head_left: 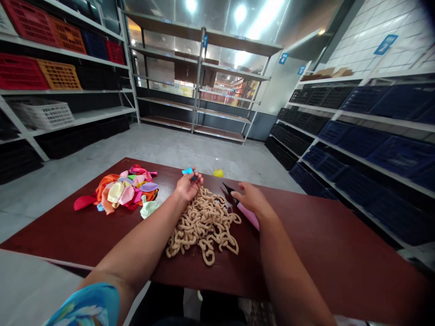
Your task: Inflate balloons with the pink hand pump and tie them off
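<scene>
My left hand (pixel 189 185) is palm up at the far edge of a heap of tan, cord-like loops (pixel 207 222), its fingers curled round a small limp blue balloon (pixel 187 171). Over on the heap's right side lie pliers (pixel 249 216) with a pink handle and dark pointed jaws spread apart. Above them is my right hand (pixel 251 198), thumb and forefinger apart near the pivot; whether it touches the tool is unclear. Limp balloons (pixel 120 192) in many colours form a pile on the left. A pale green one (pixel 148 207) lies beside my left forearm.
The dark red table (pixel 322 240) spans the view. Just past its far edge is a yellow round thing (pixel 218 173). Shelves with red and orange crates (pixel 25 70) stand left, bare-looking racks (pixel 200 81) at the back, and dark blue crates (pixel 397 156) right.
</scene>
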Tool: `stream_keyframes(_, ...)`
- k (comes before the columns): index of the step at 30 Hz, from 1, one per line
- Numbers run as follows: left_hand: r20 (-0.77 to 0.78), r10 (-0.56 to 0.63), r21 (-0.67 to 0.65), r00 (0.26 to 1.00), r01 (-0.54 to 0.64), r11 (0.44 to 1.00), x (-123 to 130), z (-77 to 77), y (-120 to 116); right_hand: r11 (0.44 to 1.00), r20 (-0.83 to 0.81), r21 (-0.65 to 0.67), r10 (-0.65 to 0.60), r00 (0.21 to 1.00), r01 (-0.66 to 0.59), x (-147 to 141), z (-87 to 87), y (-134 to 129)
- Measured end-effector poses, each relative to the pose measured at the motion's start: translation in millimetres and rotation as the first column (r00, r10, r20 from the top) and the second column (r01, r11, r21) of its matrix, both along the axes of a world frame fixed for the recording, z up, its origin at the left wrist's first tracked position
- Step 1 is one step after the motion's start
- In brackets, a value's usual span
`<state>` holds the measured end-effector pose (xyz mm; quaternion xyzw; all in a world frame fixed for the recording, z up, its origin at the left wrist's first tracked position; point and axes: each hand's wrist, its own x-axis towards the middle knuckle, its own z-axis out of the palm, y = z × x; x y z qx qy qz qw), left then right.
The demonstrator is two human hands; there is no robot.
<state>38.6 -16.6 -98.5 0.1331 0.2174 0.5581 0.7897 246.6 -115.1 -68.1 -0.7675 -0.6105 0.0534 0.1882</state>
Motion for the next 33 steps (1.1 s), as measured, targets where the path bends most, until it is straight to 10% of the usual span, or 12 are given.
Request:
stream_keyframes(7, 0.039, 0.154, -0.063, 0.987, -0.152, 0.986, -11.4, 0.3, 15.1, 0.933, 0.206, -0.334, -0.068, 0.976, 0.135, 17.8, -23.5, -34.9)
stream_keyframes(17, 0.139, 0.193, -0.041, 0.971, -0.189, 0.981, -25.4, -4.6, 24.4, 0.944, 0.035, 0.003, 0.329, 0.944, -0.33, -37.8, -1.9, -8.0)
stream_keyframes(33, 0.054, 0.166, 0.157, 0.985, -0.173, 0.972, -10.9, -0.8, 10.1, 0.939, 0.114, 0.028, 0.337, 0.935, -0.342, -36.0, -21.5, 0.4)
